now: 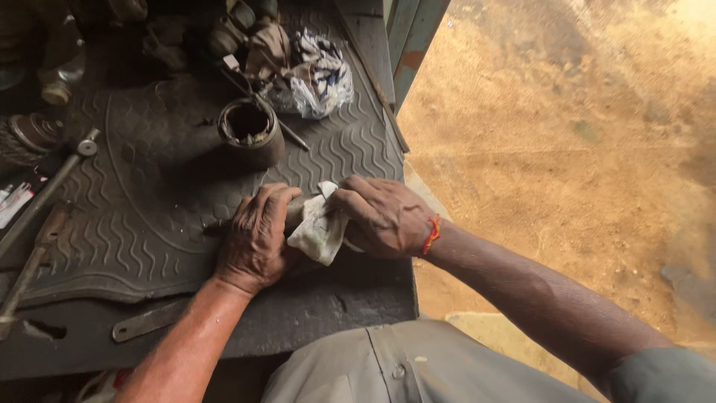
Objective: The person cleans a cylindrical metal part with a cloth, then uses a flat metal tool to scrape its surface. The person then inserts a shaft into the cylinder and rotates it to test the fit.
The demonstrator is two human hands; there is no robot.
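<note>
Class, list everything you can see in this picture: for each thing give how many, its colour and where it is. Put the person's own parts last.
rubber mat: one, dark grey, covering the bench
metal cylinder: one, dark, hollow, upright on the mat behind the hands
plastic bag: one, clear, with patterned cloth, back of the mat
long rod: one, grey, left side of the bench
flat metal strip: one, dark, on the bench's front edge
ground: sandy brown, right of the bench
rag: one, white, between the hands
left hand: wrapped around a dark part
right hand: pressing the rag, red thread at the wrist
</note>
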